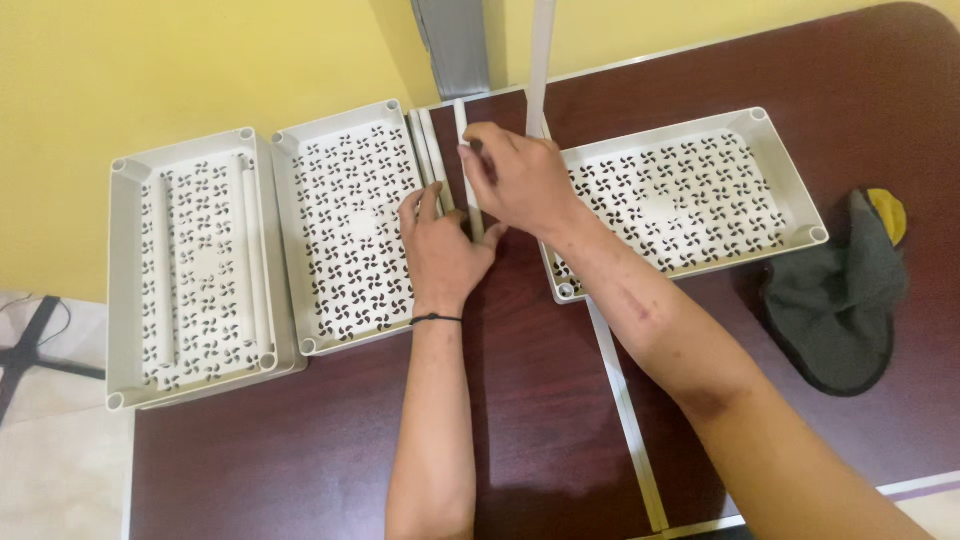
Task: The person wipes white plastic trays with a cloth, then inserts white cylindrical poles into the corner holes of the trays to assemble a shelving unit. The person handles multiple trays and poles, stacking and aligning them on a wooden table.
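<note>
My left hand [437,243] lies flat beside the middle perforated white tray [345,225], fingers pressing thin white plastic strips [432,150] that lie on the dark table along the tray's right rim. My right hand [515,178] pinches another narrow white strip [466,165] just right of those, holding it lengthwise. A third tray [790,190] sits to the right of my right hand, partly under my wrist. A long white strip [625,410] runs under my right forearm toward the near edge.
A further white tray [125,280] holding strips stands at the far left, overhanging the dark brown table [540,400]. A grey cloth with a yellow piece [840,290] lies at the right. A yellow wall is behind; floor and a black stand are at lower left.
</note>
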